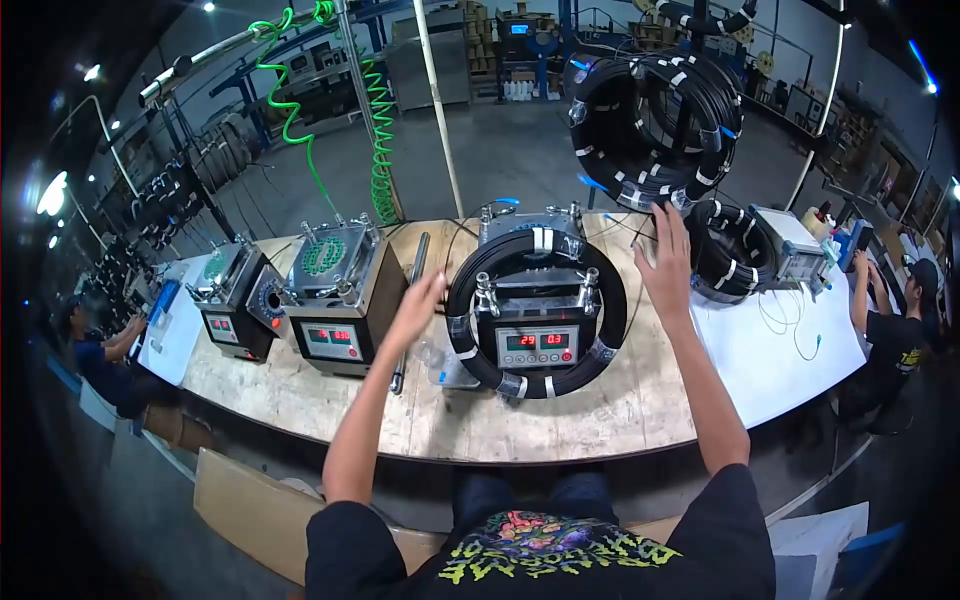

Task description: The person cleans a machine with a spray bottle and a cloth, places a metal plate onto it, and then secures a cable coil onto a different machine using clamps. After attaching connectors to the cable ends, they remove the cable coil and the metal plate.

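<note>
A black cable coil (612, 330), bound with white and clear tape, stands upright in front of a box-shaped machine (538, 340) whose lit red digits show through the ring. My left hand (415, 310) is just left of the coil, its fingers stretched toward the rim and not wrapped round it. To the right of the coil, my right hand (667, 262) is raised with the fingers spread and nothing in it. Its fingertips overlap the bottom of a bundle of hanging black coils (655, 185) in this view.
Two similar machines (335, 335) (232, 325) stand on the wooden table (450, 425) to the left, near a metal bar (418, 262). Another black coil (735, 275) and a grey instrument (795, 250) are at right. Green spiral hoses (381, 165) hang behind. People sit at both sides.
</note>
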